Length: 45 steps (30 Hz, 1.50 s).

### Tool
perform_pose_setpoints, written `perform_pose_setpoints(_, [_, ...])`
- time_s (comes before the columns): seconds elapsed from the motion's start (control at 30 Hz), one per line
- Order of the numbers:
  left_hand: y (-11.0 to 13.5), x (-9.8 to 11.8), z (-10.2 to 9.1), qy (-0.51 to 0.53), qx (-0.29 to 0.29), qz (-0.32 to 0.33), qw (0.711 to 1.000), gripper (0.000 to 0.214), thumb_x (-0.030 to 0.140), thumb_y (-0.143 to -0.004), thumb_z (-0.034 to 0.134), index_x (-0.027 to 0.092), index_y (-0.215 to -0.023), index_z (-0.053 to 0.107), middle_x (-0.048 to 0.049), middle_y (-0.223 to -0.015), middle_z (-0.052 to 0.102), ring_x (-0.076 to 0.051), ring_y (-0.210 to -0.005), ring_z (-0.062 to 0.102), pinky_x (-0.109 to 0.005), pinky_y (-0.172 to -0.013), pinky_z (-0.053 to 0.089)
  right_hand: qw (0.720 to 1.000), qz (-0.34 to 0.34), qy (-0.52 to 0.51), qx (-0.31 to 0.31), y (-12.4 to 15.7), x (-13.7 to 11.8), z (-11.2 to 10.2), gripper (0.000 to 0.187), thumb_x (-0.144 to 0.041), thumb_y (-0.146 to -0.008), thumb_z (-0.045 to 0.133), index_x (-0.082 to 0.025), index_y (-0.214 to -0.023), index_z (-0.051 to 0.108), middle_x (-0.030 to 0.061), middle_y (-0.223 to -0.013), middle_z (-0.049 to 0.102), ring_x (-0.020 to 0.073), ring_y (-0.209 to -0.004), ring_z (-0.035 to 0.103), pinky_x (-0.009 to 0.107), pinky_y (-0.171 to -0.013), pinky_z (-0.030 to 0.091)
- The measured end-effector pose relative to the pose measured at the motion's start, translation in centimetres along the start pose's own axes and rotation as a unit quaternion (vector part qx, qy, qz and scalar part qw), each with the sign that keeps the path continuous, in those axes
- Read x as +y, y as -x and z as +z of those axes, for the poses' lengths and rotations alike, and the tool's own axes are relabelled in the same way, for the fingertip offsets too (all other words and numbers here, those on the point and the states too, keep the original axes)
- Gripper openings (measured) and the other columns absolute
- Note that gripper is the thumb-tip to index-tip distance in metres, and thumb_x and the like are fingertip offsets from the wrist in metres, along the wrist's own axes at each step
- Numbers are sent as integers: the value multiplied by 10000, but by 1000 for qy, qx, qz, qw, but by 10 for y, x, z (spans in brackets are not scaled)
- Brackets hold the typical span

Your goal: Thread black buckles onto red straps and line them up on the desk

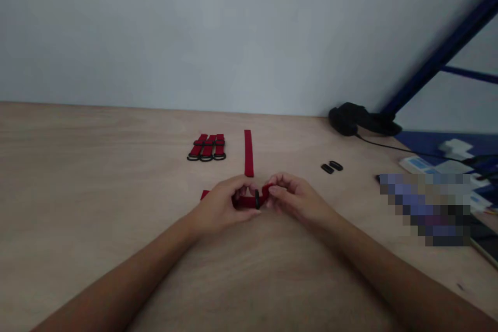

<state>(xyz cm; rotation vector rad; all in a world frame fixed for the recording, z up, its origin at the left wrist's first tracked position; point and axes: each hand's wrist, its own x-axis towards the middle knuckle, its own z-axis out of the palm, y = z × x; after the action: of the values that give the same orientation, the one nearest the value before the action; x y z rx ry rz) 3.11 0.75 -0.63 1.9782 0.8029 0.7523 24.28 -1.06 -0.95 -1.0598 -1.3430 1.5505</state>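
Left hand (218, 208), how does it sit?

Curled and nearly closed, its fingers wrapped around a short red webbing strap (246, 202) from the left. Facing it, the right hand (296, 199) is also mostly closed, its fingertips (273, 190) pinching the strap from the other side.

Is anything on that strap?

A black ring (257, 199) stands upright on it, between the hands. Gripping from both sides probably keeps the webbing taut and the ring steady. I cannot tell whether any finger touches the ring.

What lies around the short strap?

Past the left hand, a red end (204, 195) pokes out, perhaps part of the same strap. Beyond the short strap, a long red strap (248, 153) lies straight, pointing away from the person. Farther off to its left, three red straps with black rings (207, 148) lie side by side, likely lined up to keep them together. Well to its right, two small black sliders (332, 167) lie just beside each other, and past them sits a black fabric bundle (350, 119) trailing a black cord (404, 149).

What holds all this?

A pale wooden tabletop (116, 176).
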Motion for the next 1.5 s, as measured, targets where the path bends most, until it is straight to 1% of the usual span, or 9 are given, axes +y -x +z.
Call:
perform_pose_setpoints(0.27, [-1, -5, 2, 17, -8, -26, 999, 264, 263, -765, 701, 169, -973, 567, 17, -797, 547, -128, -713, 509, -224, -637, 423, 985, 11, 171, 35, 4, -5, 4, 232, -376, -770, 669, -162, -853, 703, 10, -647, 650, 140, -564, 570, 263, -558, 429])
perform_pose_setpoints(0.6, [-1, 1, 1, -68, -24, 20, 997, 311, 268, -748, 728, 181, -1026, 619, -28, -938, 643, -176, -825, 578, -268, -721, 450, 979, -6, 202, 34, 3, 1, 6, 131, -296, -760, 657, -166, -768, 656, 15, -708, 667, 147, -632, 603, 257, -610, 463])
perform_pose_setpoints(0.8, [-2, 1, 2, -37, -20, 23, 999, 313, 307, -775, 723, 187, -1052, 639, -32, -952, 664, -178, -827, 600, -270, -732, 465, 985, -61, 158, 13, 3, 4, 7, 129, -289, -800, 642, -192, -870, 592, 31, -845, 657, 156, -732, 629, 290, -688, 491])
perform_pose_setpoints(0.9, [-2, 4, 0, -28, -34, 39, 998, 343, 303, -784, 721, 195, -1099, 642, -47, -1021, 668, -197, -912, 607, -294, -810, 472, 991, -47, 126, 16, 3, 5, 5, 205, -290, -779, 678, -209, -877, 518, -2, -779, 631, 146, -703, 624, 273, -649, 481])
perform_pose_setpoints(1.1, [-2, 7, -4, 21, -68, 18, 997, 205, 204, -894, 545, 186, -1032, 695, -49, -1012, 678, -203, -1010, 605, -316, -923, 449, 987, -61, 152, 4, 5, 1, 5, 103, -262, -824, 606, -188, -880, 561, 14, -770, 613, 149, -714, 602, 283, -662, 474])
perform_pose_setpoints(1.2, [-3, 2, 1, 70, -45, -26, 996, 249, 198, -875, 557, 179, -1098, 668, -42, -966, 683, -197, -954, 618, -311, -875, 470, 968, -124, 216, -20, 9, -6, 10, 201, -235, -819, 606, -185, -1013, 589, 50, -915, 604, 155, -773, 584, 298, -704, 484])
perform_pose_setpoints(1.3, [-3, -4, 6, 110, -6, -47, 993, 411, 200, -839, 606, 167, -1247, 568, -47, -958, 671, -178, -889, 617, -299, -818, 482, 925, -184, 330, -36, 10, -12, 15, 374, -217, -759, 697, -209, -1115, 584, 74, -1043, 578, 177, -860, 570, 311, -752, 484])
perform_pose_setpoints(1.4, [-3, -8, 7, 117, 1, -45, 992, 422, 219, -847, 600, 155, -1260, 542, -46, -915, 661, -167, -867, 614, -294, -805, 480, 889, -220, 401, -16, 9, -12, 17, 308, -158, -755, 681, -212, -1045, 590, 80, -1047, 576, 201, -947, 563, 323, -804, 475])
perform_pose_setpoints(1.5, [-3, -8, 2, 97, 16, -44, 994, 365, 202, -856, 572, 147, -1217, 562, -45, -900, 662, -162, -858, 614, -293, -808, 473, 875, -220, 432, 15, 7, -10, 13, 227, -65, -742, 600, -202, -922, 586, 57, -948, 584, 172, -828, 570, 291, -731, 469])
